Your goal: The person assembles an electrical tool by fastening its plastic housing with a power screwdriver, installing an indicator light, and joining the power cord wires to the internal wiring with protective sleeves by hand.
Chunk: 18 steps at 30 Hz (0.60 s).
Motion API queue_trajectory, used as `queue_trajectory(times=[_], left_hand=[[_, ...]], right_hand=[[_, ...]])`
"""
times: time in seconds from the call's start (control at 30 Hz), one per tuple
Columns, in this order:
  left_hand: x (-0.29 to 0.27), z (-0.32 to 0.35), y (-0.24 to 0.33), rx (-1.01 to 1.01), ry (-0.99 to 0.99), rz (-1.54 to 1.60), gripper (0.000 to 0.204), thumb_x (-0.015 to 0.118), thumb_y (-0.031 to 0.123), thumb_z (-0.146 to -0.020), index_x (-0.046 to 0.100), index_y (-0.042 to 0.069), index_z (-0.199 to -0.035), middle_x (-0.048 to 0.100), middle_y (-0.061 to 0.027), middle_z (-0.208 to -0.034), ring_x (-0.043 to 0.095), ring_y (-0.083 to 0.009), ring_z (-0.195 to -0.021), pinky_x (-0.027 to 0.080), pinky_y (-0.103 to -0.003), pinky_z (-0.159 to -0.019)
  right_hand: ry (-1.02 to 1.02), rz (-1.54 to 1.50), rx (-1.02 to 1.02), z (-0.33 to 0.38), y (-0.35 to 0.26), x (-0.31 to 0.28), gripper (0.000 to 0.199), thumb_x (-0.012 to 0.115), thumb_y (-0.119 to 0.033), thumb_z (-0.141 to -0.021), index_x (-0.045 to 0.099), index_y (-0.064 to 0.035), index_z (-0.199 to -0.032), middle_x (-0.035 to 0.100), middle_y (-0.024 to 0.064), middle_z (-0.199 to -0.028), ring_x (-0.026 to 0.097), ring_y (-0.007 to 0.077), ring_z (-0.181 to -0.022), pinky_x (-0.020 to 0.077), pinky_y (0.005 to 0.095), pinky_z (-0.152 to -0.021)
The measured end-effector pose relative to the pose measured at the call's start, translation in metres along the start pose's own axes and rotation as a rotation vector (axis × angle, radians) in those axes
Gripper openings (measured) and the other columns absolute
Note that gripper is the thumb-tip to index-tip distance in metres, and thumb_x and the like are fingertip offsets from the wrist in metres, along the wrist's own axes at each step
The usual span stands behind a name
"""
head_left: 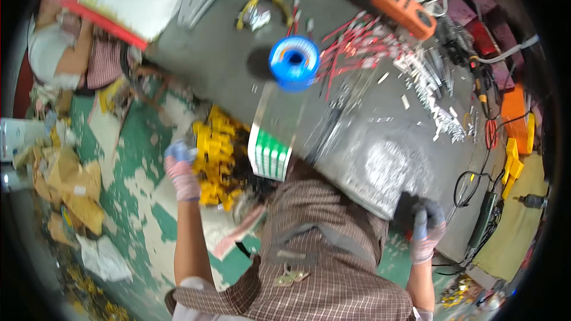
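My left hand [182, 173], in a pink glove with bluish fingertips, is low at the left beside a pile of yellow plastic parts [217, 151]. Blur hides whether its fingers touch or grip a part. At the bench's near right corner, my right hand [426, 235] wears a similar glove with grey fingertips. Its fingers bend loosely, the thumb stands apart, and nothing shows between them. The dark grey bench top [351, 128] lies ahead of it, worn shiny near this corner. A green-and-white card [270, 157] hangs at the bench's front edge, left of my lap.
On the bench are a blue spool [294, 62], yellow-handled pliers [262, 5], red wires [357, 44], small white pieces [425, 83] and an orange tool or case [404, 10]. A black-cabled tool [482, 220] lies right. Another person [77, 53] sits far left.
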<state>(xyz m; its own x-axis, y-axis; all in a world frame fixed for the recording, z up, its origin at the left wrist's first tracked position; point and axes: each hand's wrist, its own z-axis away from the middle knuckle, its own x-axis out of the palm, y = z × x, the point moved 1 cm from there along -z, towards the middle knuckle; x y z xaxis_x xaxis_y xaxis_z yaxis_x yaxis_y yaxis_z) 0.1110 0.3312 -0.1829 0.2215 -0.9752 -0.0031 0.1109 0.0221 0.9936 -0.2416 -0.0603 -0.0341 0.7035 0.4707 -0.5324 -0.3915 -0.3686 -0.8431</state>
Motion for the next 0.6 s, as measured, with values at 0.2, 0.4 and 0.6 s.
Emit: queue_trajectory(times=[0.2, 0.4, 0.6], left_hand=[[0.141, -0.040, 0.180, 0.883, -0.126, -0.338, 0.027, 0.058, 0.017, -0.094, 0.058, 0.001, -0.116, 0.062, -0.0075, -0.107, 0.056, -0.0145, -0.091, 0.047, -0.028, -0.082], [0.252, -0.137, 0.182, 0.664, -0.244, -0.796, 0.043, 0.069, 0.022, -0.084, 0.057, -0.001, -0.118, 0.065, -0.0133, -0.109, 0.059, -0.0221, -0.098, 0.045, -0.036, -0.089], [0.237, -0.194, 0.166, 0.617, -0.209, -0.691, 0.027, 0.064, 0.019, -0.090, 0.058, 0.000, -0.109, 0.061, -0.0046, -0.094, 0.054, -0.0156, -0.085, 0.045, -0.032, -0.081]], right_hand=[[0.066, 0.232, -0.298, 0.001, 0.001, 0.014, 0.012, 0.062, -0.002, -0.079, 0.063, -0.0042, -0.091, 0.064, 0.0112, -0.085, 0.059, 0.0264, -0.075, 0.0476, 0.0361, -0.074], [0.085, 0.365, -0.402, -0.002, -0.013, 0.011, 0.020, 0.067, -0.003, -0.071, 0.064, -0.0052, -0.091, 0.062, 0.0098, -0.081, 0.057, 0.0273, -0.073, 0.0456, 0.0379, -0.069], [0.081, 0.361, -0.457, -0.016, -0.020, 0.012, 0.021, 0.072, -0.011, -0.072, 0.068, -0.0084, -0.093, 0.061, 0.0037, -0.076, 0.056, 0.0221, -0.066, 0.0434, 0.0341, -0.065]])
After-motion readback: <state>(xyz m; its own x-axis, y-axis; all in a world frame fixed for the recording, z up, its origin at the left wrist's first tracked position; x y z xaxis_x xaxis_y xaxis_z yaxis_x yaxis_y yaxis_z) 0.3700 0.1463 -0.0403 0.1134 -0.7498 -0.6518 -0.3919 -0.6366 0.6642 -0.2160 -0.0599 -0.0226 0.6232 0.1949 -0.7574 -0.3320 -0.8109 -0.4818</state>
